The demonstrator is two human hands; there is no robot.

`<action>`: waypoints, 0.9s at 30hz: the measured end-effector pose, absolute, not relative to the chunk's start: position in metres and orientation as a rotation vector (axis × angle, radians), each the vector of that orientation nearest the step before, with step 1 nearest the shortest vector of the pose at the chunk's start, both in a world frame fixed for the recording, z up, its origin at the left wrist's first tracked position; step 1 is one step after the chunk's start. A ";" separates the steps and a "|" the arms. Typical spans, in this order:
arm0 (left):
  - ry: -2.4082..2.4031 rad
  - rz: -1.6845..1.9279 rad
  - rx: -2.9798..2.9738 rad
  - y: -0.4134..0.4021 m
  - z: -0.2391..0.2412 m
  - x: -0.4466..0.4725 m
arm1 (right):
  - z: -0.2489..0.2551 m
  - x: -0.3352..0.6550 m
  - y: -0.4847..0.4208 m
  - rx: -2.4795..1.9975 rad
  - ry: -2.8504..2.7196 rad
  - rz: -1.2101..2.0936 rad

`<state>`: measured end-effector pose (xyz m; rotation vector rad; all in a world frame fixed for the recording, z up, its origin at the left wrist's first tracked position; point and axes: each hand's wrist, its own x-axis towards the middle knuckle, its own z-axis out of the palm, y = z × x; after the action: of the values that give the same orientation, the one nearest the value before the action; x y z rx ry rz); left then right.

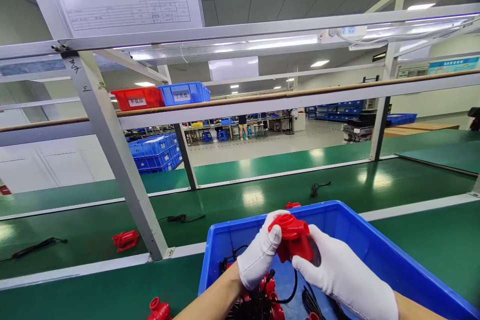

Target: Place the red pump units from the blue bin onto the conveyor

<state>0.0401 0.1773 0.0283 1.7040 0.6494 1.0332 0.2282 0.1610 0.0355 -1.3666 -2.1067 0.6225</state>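
Observation:
Both my hands wear white gloves and hold one red plastic part (291,238) above a blue bin (378,255). My left hand (258,256) grips the part's left side, thumb on top. My right hand (337,272) holds its right side from below. A black cable (290,292) hangs from the part down into the bin. The bin holds several more red parts with black cables (268,300), partly hidden by my arms.
A green conveyor belt (262,195) runs across, carrying a red part (125,240) and loose black cables (182,218). A grey frame post (116,160) stands at left. Another red part (159,310) lies near the front edge. Red and blue bins (161,96) sit on a shelf.

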 end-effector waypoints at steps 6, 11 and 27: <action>0.525 0.875 1.821 0.169 0.051 0.029 | 0.051 0.234 0.150 -1.296 -2.117 0.366; 0.488 0.784 1.765 0.169 0.052 0.027 | 0.057 0.242 0.146 -1.150 -2.185 0.179; 0.523 0.681 1.661 0.167 0.049 0.030 | 0.041 0.264 0.167 -0.589 -2.472 -0.280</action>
<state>0.0303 0.1673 0.0488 1.6612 0.5228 0.6814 0.2644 0.1675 0.0405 -0.5892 -2.4716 -0.2799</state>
